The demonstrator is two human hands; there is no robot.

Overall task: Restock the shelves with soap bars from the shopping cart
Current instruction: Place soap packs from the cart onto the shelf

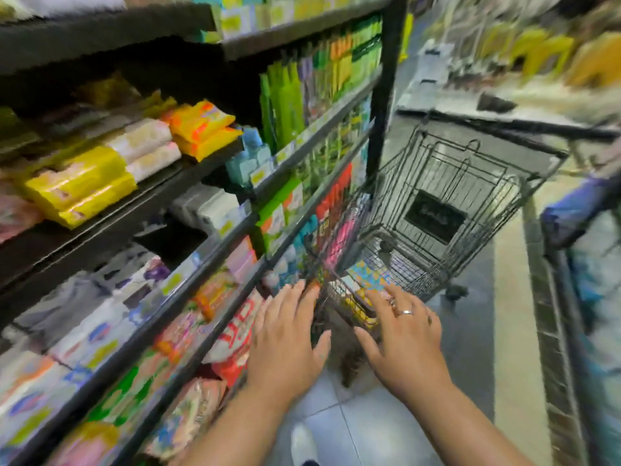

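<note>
A dark wire shopping cart [447, 183] stands in the aisle just right of the shelves [208, 237]. Colourful soap packs [364, 275] lie in its near end. My left hand [289, 338] reaches forward with straight, spread fingers, its fingertips at the cart's near left corner. My right hand [406, 334], wearing a ring, stretches with spread fingers over the cart's near rim, above the packs. Neither hand holds anything. The frame is blurred by motion.
Black shelves on the left carry yellow soap packs [80, 186], orange packs [201, 129], white packs and green tubes [285, 99]. A second rack [578, 297] lines the right side. My white shoe [304, 443] shows on the grey tiled floor.
</note>
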